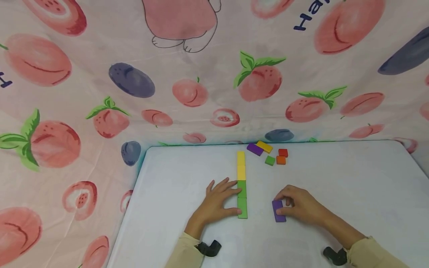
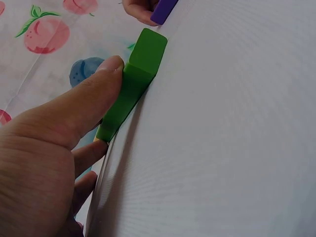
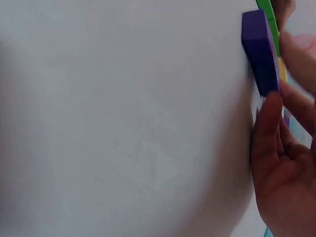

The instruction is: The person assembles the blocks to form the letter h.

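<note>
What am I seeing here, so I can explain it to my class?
No robot here: a person works, bare-handed. The biggest picture looks forward and down from a camera on the head; the others from cameras on the left and right wrists. On the white table, yellow blocks and green blocks form a row. The left hand touches the green blocks; the right hand holds a purple block. Farther back lie another purple block, a yellow one, a green one, a red one and an orange one.

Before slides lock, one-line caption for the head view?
Left hand touches a row of yellow and green blocks while right hand holds a purple block at a white table.
</note>
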`<state>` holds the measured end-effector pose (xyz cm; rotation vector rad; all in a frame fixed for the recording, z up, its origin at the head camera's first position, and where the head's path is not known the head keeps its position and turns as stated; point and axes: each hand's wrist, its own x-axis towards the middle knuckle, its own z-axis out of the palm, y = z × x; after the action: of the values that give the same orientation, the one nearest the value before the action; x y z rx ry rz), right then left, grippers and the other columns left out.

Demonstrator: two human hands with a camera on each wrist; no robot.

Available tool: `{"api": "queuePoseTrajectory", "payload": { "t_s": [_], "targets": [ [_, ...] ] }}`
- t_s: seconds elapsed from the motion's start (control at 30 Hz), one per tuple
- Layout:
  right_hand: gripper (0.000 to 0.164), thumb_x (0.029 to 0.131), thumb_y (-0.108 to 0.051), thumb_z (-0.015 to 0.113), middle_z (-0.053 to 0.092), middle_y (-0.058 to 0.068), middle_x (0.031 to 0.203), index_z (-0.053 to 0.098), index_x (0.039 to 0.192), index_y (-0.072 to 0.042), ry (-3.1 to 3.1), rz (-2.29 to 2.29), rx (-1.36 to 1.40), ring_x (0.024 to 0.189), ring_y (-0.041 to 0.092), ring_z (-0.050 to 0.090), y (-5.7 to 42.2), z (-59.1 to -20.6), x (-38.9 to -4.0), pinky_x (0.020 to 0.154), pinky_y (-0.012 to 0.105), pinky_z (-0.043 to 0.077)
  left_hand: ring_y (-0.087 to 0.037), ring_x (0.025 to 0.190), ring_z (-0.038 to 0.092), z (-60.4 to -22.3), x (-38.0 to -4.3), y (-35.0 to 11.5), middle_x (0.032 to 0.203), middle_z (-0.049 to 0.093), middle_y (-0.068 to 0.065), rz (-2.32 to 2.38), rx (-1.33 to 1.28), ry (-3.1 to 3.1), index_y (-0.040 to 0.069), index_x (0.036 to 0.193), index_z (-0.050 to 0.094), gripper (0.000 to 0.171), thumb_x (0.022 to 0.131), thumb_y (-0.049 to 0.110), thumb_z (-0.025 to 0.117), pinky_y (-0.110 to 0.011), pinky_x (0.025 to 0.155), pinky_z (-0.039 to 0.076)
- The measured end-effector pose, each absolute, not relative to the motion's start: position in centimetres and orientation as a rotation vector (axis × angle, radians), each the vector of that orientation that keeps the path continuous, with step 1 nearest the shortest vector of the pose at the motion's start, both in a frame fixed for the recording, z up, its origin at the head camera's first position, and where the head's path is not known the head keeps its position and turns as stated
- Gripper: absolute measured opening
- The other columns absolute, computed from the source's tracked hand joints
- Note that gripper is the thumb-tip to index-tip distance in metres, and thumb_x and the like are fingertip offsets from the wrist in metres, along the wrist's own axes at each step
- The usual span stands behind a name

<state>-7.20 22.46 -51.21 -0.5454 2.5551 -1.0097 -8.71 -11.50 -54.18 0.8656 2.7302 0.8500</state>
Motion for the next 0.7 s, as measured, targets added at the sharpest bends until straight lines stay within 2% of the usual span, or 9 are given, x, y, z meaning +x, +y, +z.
{"api": "queuePoseTrajectory", "payload": {
  "t_s": [0.2,0.7],
  "targets": [
    [0.055,0.076,-0.042,0.09,0.056,-0.003,0.101,0.068,0.122,-0.023,2.406,-1.009,-0.521,0.087,0.01,0.054,22.96,-50.83,-7.7,0.07,0.02,0.053,-0.019,0.158,0.022,-54.12,-8.75,-11.5,0.162,0.041,0.008,0.854,0.855,2.722,0.032,0.145,0.057,0.067,0.087,0.06,0.073,-0.062,0.124,0.004],
    [0.051,0.076,-0.041,0.09,0.056,-0.004,0.102,0.067,0.118,-0.023,2.402,-1.032,-0.579,0.086,0.007,0.053,23.17,-51.44,-8.04,0.07,0.02,0.053,-0.019,0.158,0.021,-54.14,-8.78,-11.54,0.162,0.041,0.008,0.841,0.859,2.731,0.033,0.146,0.057,0.068,0.086,0.061,0.073,-0.062,0.124,0.004]
  ]
}}
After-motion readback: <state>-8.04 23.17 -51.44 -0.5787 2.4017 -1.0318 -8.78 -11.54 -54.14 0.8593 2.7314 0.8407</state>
